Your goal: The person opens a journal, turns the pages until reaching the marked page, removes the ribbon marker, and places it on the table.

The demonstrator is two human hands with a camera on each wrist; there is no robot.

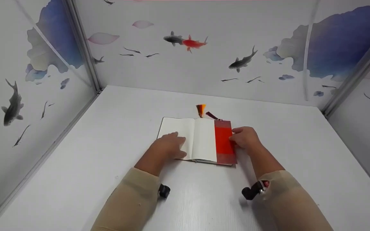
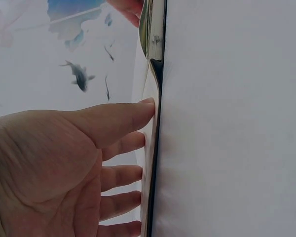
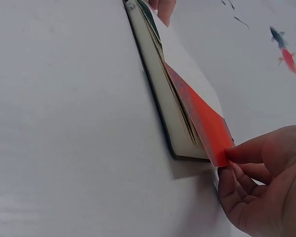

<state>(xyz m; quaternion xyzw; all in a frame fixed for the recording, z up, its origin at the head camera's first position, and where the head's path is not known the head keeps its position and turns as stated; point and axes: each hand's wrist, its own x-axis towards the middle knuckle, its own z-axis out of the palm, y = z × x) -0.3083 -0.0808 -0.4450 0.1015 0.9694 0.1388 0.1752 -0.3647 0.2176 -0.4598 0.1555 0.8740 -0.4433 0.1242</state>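
An open notebook (image 1: 204, 138) with blank cream pages lies on the white table. Along the outer edge of its right page sits a red bookmark (image 1: 224, 138) with darker bands at both ends. My left hand (image 1: 169, 146) rests on the left page, fingertips and thumb pressing the paper; the left wrist view shows its fingers (image 2: 123, 175) spread and nearly straight. At the right edge my right hand (image 1: 246, 138) pinches the bookmark between thumb and fingers. In the right wrist view the red strip (image 3: 212, 133) stands slightly raised over the notebook's page block.
An orange and yellow tassel (image 1: 200, 109) and a dark red tassel (image 1: 212, 115) stick out past the notebook's far edge. White panels (image 1: 188, 70) printed with fish enclose the table (image 1: 75, 179) at the back and both sides. Each wrist wears a small black camera (image 1: 164, 191).
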